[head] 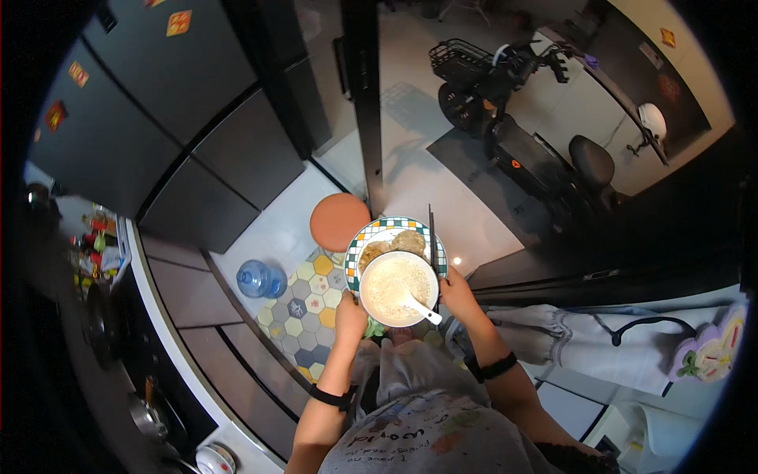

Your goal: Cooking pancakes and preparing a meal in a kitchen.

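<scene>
Both my hands carry a round plate (395,222) with a green, yellow and white checkered rim. My left hand (350,317) grips its lower left side, and my right hand (459,293) grips its lower right side. A white bowl (363,296) of pale, grainy porridge or soup stands on the near part of the plate, with a white spoon (421,308) resting in it. Behind the bowl lie pieces of browned food (408,242). A pair of dark chopsticks (433,237) lies along the plate's right side, reaching past the rim. The fingertips under the plate are hidden.
An orange-brown round stool (339,222) stands just beyond the plate, beside a dark door frame (364,106). A blue water jug (260,279) is on the floor at left, near a hexagon-patterned mat (299,314). A counter with a pan (148,415) runs along the left. An electric scooter (521,148) is parked beyond the doorway.
</scene>
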Demonstrator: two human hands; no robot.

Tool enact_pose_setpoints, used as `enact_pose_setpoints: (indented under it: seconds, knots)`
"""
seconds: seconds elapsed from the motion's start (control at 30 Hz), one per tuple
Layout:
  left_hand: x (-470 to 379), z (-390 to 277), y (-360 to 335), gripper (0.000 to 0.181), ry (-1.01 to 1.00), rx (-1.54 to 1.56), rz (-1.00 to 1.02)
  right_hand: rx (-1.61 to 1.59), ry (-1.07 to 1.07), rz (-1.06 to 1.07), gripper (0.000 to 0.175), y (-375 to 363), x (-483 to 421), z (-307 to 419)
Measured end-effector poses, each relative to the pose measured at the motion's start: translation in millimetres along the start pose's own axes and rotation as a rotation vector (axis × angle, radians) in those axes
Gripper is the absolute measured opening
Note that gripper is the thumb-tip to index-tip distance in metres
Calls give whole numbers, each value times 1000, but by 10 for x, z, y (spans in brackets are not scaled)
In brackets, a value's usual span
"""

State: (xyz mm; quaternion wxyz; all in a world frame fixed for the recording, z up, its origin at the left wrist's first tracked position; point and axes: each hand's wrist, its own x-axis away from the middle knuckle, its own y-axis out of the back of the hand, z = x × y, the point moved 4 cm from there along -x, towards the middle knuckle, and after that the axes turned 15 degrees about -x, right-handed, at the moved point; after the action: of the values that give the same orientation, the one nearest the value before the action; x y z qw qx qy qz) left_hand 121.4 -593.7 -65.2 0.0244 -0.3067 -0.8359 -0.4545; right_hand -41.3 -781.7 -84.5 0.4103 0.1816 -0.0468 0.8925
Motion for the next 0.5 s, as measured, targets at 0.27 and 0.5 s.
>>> enact_pose_setpoints:
  seconds: [0.27, 0.5]
  knots:
    - [-1153, -894, -642, 30, -219, -19, 128, -213, -136, -231, 18, 698, -753, 176]
    - [-2363, -1656, -865, 29, -350, -122, 125, -370, -80, -375, 20, 928, -1722, 587]
